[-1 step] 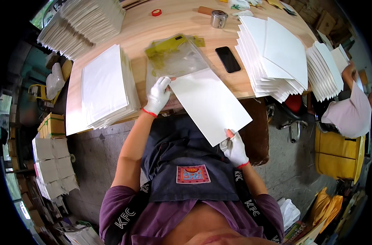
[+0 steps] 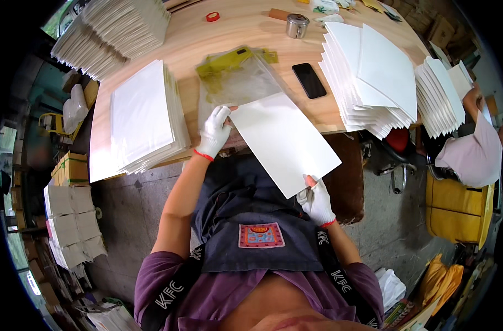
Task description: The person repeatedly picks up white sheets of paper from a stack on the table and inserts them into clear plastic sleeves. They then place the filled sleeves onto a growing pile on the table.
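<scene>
White card, a flat rectangular sheet [image 2: 284, 144], slants across my head view, its long axis running from the upper left down to the lower right, so one short edge faces the table and the other comes back toward the apron [image 2: 221, 187]. I see it held out over the near edge of the wooden table [image 2: 191, 36], its far end over or against a clear plastic sleeve [image 2: 257, 83]; I can't tell from here whether any of it sits inside. The left hand [image 2: 214, 132], in a white knit glove with a red cuff, pinches the far left corner, a bare fingertip showing at the edge. I have the right hand [image 2: 316, 203], gloved likewise, gripping the near short edge, bare thumb tip on the upper face and the other fingers curled below, partly hidden from me. Between those two grips the card spans flat and unsupported, lying to the right of the left fingers and ahead of the right ones. To me its face looks plain, smooth and matte, with crisp straight edges and square corners, evenly bright, without visible creases.
</scene>
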`<state>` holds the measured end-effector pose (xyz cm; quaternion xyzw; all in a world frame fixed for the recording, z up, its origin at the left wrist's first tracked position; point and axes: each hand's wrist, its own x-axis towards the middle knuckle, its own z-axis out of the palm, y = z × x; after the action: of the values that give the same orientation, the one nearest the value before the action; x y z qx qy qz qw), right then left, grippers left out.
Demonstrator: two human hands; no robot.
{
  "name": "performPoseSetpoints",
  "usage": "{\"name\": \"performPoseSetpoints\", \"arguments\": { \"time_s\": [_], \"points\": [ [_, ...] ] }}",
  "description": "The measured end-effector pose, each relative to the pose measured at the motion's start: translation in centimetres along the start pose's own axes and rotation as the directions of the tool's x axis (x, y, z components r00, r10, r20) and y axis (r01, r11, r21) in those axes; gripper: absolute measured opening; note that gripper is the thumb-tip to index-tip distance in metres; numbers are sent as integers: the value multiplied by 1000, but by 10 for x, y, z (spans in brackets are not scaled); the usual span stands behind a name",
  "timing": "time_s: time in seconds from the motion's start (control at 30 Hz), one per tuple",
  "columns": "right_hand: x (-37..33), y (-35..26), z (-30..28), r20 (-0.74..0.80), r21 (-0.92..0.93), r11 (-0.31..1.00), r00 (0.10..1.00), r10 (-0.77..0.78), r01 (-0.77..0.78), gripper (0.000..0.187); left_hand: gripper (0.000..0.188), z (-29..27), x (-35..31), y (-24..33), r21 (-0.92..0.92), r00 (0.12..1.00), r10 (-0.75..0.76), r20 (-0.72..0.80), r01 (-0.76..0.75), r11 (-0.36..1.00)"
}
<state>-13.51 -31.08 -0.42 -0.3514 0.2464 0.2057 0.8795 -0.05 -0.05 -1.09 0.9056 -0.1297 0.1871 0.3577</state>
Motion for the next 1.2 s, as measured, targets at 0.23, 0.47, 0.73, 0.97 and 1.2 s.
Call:
{"name": "performPoseSetpoints", "arguments": {
  "time_s": [0.23, 0.47, 0.73, 0.97, 1.2],
  "points": [
    [-7, 9, 1, 40, -88, 996, 999, 21, -17, 22, 56, 79, -55, -15, -956, 620, -781, -74, 177, 232],
    [-17, -2, 12, 150, -128, 992, 989, 12, 8, 29, 56, 103, -60, -2, -763, 677, -463, 573, 233, -603],
    [22, 45, 10, 118, -125, 981, 980, 161, -146, 30, 39, 135, -143, 12, -853, 759, -404, 510, 505, -130],
    [107, 71, 50, 284, 235, 963, 957, 64, -135, 45, 21, 107, -124, 34, -814, 479, -735, 481, 556, -170],
    [78, 42, 93, 347, -888, 363, 929, 130, 281, 24, 33, 37, -154, 12, -768, 522, -611, 595, 594, -241]
  ]
}}
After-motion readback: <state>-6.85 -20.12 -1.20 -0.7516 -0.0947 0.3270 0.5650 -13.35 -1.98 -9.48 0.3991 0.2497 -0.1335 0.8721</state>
